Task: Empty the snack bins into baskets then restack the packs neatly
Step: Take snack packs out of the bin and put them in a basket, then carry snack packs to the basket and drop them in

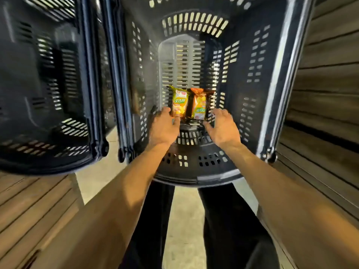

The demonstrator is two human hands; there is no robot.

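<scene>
Two snack packs lie side by side, touching, on the slotted bottom of the near basket (pixel 272 78), a dark plastic one seen from above; the left pack (pixel 179 102) is yellow-green with an orange lower part and the right pack (pixel 199 104) is mostly orange; a brown edge shows just past the right pack, and I cannot tell what it belongs to. Both bare forearms reach down into this basket. The left hand (pixel 164 127) sits at the lower left corner of the left pack, its fingers (pixel 176 121) loosely extended and touching that corner, not closed round it; the right hand (pixel 223 126) hangs just beside the lower right of the right pack with fingers spread and released, grasping nothing, though whether a fingertip touches the pack I cannot tell. A second dark slotted basket (pixel 29 94) stands just to the left, blurred. Pale floor (pixel 186 220) shows below between dark trouser legs (pixel 153 220); wooden slats (pixel 326 94) run along the right side and the lower left.
</scene>
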